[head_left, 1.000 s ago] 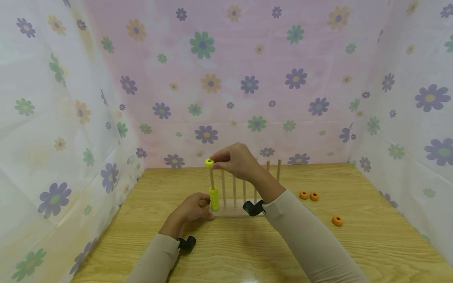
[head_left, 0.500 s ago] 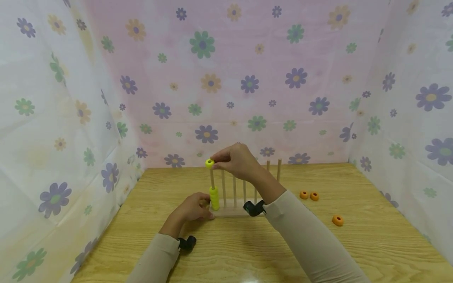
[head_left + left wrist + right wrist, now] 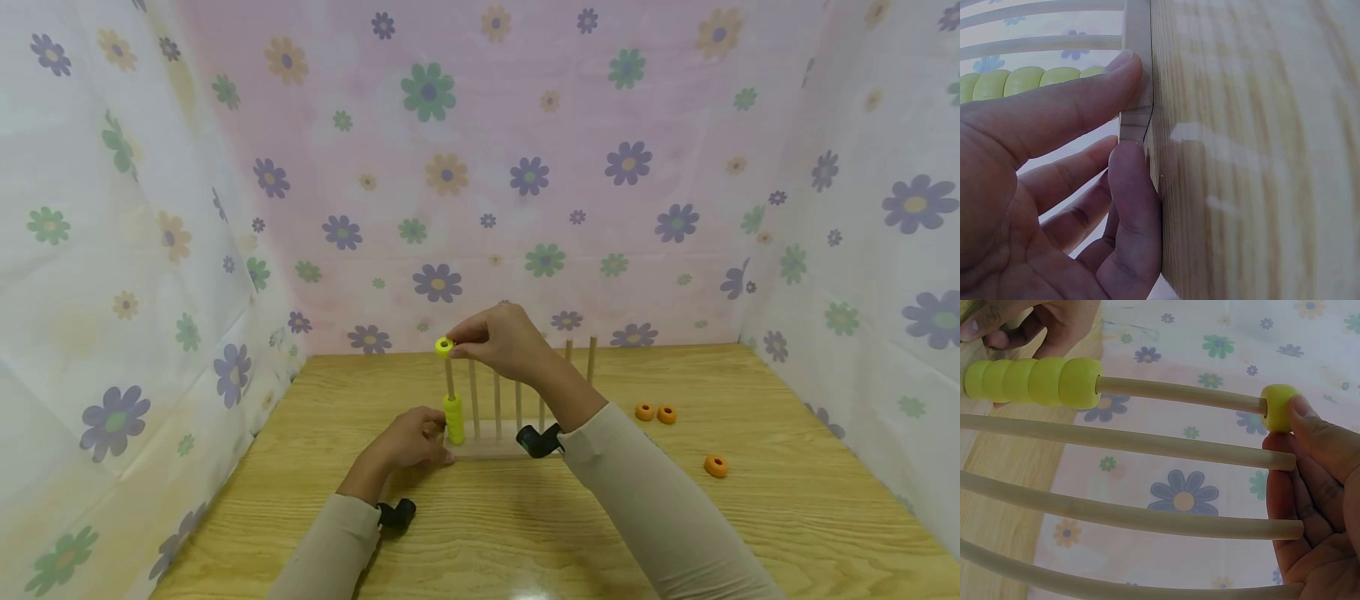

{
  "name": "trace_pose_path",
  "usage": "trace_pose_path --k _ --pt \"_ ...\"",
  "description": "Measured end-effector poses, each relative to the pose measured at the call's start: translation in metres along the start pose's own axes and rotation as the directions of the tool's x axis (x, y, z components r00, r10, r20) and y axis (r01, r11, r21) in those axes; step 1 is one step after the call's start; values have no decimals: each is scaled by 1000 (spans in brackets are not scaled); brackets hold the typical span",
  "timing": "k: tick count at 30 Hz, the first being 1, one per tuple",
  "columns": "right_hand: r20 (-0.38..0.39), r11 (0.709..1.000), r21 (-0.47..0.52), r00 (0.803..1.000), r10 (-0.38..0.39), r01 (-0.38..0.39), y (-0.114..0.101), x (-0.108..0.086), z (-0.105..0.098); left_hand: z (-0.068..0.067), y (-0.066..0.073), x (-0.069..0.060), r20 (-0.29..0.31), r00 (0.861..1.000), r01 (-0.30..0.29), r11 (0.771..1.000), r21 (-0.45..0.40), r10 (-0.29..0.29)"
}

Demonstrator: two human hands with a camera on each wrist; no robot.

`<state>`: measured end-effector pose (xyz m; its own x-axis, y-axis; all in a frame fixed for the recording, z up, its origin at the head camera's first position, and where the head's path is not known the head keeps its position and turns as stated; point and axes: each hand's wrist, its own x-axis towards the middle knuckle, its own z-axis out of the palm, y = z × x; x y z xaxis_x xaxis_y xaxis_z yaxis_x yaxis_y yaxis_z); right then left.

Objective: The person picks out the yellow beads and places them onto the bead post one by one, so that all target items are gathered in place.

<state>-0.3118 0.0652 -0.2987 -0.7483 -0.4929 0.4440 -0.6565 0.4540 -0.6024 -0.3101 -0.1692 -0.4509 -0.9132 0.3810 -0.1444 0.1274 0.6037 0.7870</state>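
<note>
In the head view, my right hand (image 3: 504, 343) pinches a yellow bead (image 3: 1277, 407) between thumb and fingers, at the top of the leftmost peg (image 3: 449, 379). The peg's tip sits in the bead's hole. Lower on that same peg, several yellow beads (image 3: 453, 421) are stacked down to the wooden base (image 3: 491, 452). My left hand (image 3: 407, 440) holds the left end of this peg rack, thumb at the front edge and fingers round the end. The left wrist view shows that thumb (image 3: 1085, 106) against the base. My right forearm hides part of the rack.
Further bare pegs (image 3: 591, 367) rise from the rack to the right. Two orange beads (image 3: 666, 416) lie on the wood-grain table (image 3: 600, 542) right of it, and another orange bead (image 3: 716, 467) lies nearer. Flowered cloth (image 3: 480, 167) encloses the back and sides.
</note>
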Motion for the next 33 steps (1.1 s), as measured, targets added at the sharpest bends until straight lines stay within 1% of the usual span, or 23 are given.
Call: trace_pose_path --k 5,11,19,27,33 --pt "1 1000 -7 1000 -5 5 -1 0 0 0 -1 0 0 1000 -8 1000 0 8" --pt "4 1000 -13 1000 6 -6 0 0 -1 -2 -1 1 4 1000 -17 1000 -15 17" --pt "22 1000 -16 999 24 -23 1 -2 -4 -1 -4 2 9 1000 -6 1000 -10 6" --pt "4 999 -40 1000 20 -20 3 -2 -13 0 -2 2 16 1000 3 999 -41 -2" --pt "-1 999 -43 1000 4 -4 6 -7 -22 1 0 2 16 1000 7 999 -50 -6"
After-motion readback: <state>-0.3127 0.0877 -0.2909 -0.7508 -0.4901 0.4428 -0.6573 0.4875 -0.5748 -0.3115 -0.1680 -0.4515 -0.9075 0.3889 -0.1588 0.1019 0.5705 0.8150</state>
